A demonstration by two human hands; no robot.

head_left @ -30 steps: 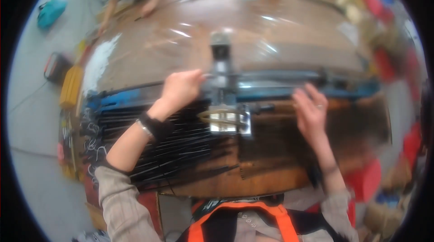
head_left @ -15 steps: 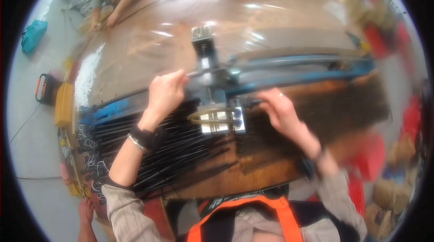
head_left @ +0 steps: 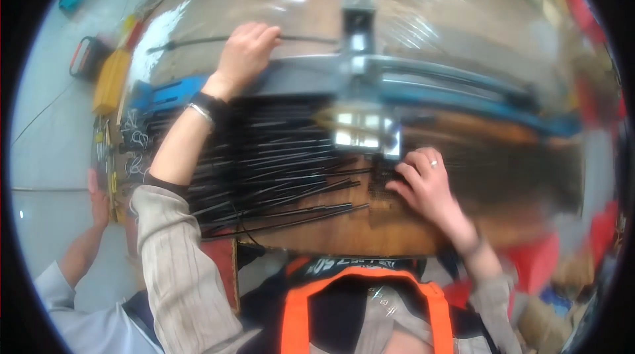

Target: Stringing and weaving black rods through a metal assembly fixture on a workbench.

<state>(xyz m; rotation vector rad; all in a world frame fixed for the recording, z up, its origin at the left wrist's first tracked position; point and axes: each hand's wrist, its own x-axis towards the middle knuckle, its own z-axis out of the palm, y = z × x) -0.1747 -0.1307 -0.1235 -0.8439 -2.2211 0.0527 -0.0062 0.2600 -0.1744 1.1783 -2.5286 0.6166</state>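
My left hand is closed around a thin black rod, raised over the far side of the bench. The rod stretches out to both sides of the fist; its right end comes up to a clamp-like bench machine. Below that machine is a shiny metal plate with a yellowish hose-like piece, blurred. My right hand is just right of and below the plate. Its fingers are curved with a gap at the thumb, and nothing shows between them. A dark heap of fine rod ends lies by its fingertips.
Many black rods lie side by side on the wooden bench. A blue rail runs right from the machine. At left are a yellow box and another person's hand. Red containers stand at right.
My left hand has moved away from me with the rod, clear of the machine's middle. My right hand has dropped nearer to me. The view has shifted, and the person at far left has left view.
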